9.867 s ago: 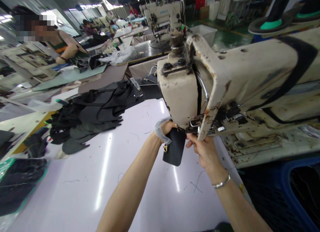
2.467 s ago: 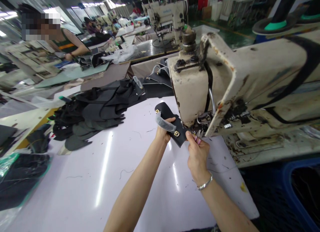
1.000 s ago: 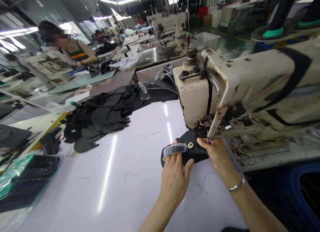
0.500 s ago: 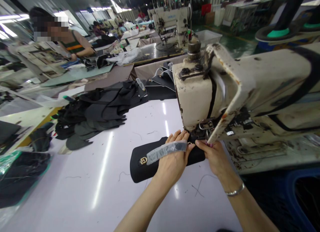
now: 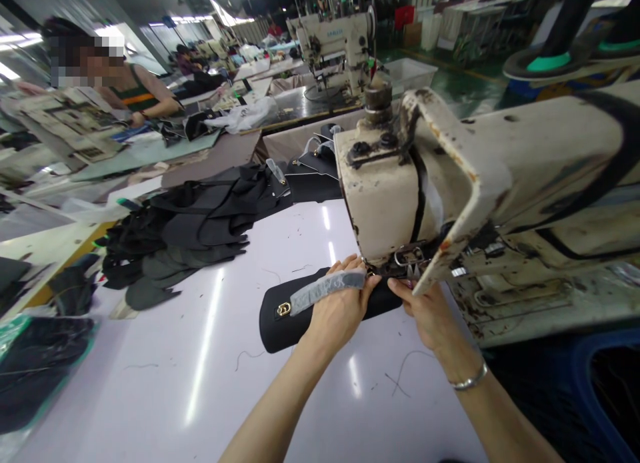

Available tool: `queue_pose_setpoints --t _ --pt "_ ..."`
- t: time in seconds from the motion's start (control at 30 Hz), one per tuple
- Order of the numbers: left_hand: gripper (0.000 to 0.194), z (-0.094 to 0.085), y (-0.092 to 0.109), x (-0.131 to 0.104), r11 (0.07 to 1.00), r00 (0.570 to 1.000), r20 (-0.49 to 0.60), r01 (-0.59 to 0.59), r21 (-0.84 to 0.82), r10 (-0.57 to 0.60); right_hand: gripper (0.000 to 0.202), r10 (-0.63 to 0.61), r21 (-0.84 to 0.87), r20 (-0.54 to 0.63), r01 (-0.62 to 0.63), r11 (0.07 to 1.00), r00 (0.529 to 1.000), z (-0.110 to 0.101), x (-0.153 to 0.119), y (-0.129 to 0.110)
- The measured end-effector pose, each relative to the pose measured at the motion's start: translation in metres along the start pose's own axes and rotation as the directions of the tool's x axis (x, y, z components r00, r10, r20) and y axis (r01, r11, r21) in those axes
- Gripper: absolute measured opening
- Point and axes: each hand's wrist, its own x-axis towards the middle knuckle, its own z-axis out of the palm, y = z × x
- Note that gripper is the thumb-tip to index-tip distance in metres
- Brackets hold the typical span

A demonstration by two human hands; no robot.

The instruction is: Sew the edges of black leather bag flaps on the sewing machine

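Note:
A black bag panel (image 5: 280,333) lies on the pale table, its far end under the sewing machine head (image 5: 383,203). A gold buckle (image 5: 284,309) joins it to a plastic-wrapped carry handle (image 5: 320,292). My left hand (image 5: 339,311) passes under the handle, with its fingers outstretched and pressed flat on the panel. Thumb and bent fingers of my right hand (image 5: 425,310) close on the panel's edge beside the presser foot. A small pink thing (image 5: 411,284) shows at those fingers; its kind is unclear. The needle area is partly hidden by the guard bar and my hands.
Black cut pieces (image 5: 200,223) are heaped at the back left, beside more panels with handles (image 5: 313,170). A plastic-wrapped black bundle (image 5: 40,370) sits at left. Loose threads (image 5: 399,383) lie on the table. A co-worker (image 5: 135,93) sits at another machine.
The panel and both hands have shifted slightly away from me, toward the machine. The whole view has drifted a little to the left.

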Motion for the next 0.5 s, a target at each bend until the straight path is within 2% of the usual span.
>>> queue_pose_setpoints --t 0.13,0.33,0.5 --pt "0.033 0.002 -0.005 0.0 0.999 1.0 0.003 0.009 -0.033 -0.009 0.057 -0.011 -0.052 0.05 0.014 0.999 0.999 -0.007 -0.003 0.006" --pt "0.047 0.005 -0.008 -0.005 0.996 0.997 0.035 0.069 -0.057 -0.067 0.059 -0.028 -0.116 0.051 0.034 0.993 0.998 -0.02 -0.009 0.017" --pt "0.041 -0.005 -0.001 0.002 0.991 0.989 0.098 0.117 -0.065 -0.11 0.057 -0.035 -0.105 0.06 0.041 0.994 0.998 -0.017 -0.009 0.016"
